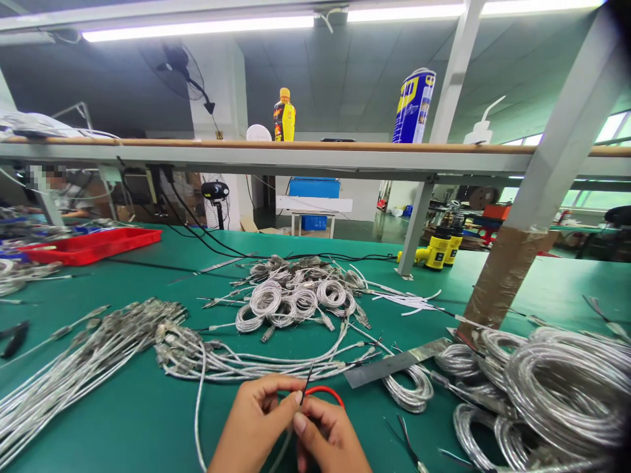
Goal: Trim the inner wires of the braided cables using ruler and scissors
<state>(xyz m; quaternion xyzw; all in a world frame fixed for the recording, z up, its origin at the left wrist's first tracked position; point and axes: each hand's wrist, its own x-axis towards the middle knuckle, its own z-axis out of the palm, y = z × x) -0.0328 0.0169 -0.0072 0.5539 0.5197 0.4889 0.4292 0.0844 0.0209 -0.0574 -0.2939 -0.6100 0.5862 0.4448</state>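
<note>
head view: the left hand [254, 420] and the right hand [331, 437] are brought together at the near edge of a green bench mat [123, 430]. the left grip is closed to a tight pinch, and a thin black wire [308, 381] appears to be held between the thumb and forefinger, with its tip standing up above them. the right hand is also closed, its fingers [315, 414] curled in just below the left thumb and touching it. a red wire loop [325, 390] is arched over the right hand from the pinch. its ends are hidden by the fingers, so which hand grips them cannot be told.

a strand of braided silver cable [200, 420] is laid just left of the hands. a steel ruler [394, 362] lies beyond them to the right, with large coils of braided cable [557, 394] heaped at the near right. smaller coils with metal-tipped ends [290, 295] are piled at the middle of the mat, and a long bundle of cables [83, 361] is spread to the left. a red plastic tray [93, 246] is set at the far left, and a seated co-worker [66, 194] is seen beyond the bench. a yellow bottle [284, 117] and a blue-and-yellow spray can [413, 108] are stood on the overhead shelf [305, 157].
</note>
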